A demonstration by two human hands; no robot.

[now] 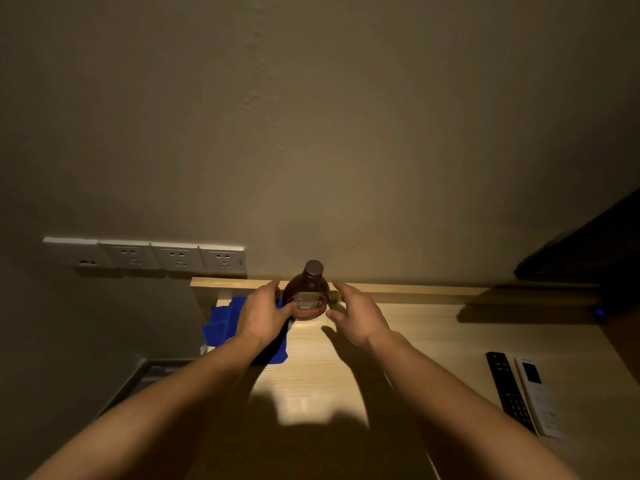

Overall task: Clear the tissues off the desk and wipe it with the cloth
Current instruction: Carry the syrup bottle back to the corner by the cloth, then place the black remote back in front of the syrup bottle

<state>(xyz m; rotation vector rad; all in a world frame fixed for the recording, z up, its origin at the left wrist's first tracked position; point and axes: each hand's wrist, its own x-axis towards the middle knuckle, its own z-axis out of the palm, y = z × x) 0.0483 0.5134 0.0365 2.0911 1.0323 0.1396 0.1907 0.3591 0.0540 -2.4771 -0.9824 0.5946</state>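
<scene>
A brown syrup bottle (pixel 309 296) stands upright at the back of the light wooden desk (pixel 433 341), against the raised back ledge. My left hand (pixel 261 315) grips the bottle's left side, with the thumb on the label. My right hand (pixel 360 317) hovers just to the right of the bottle, fingers spread and relaxed, holding nothing. A blue cloth (pixel 221 323) lies crumpled on the desk's left end, partly under my left hand and forearm. No tissues are in view.
A black remote (pixel 510 393) and a white remote (pixel 538 396) lie side by side near the desk's right edge. A row of wall sockets (pixel 173 258) sits above the desk's left end. A dark object (pixel 581 251) overhangs the far right corner.
</scene>
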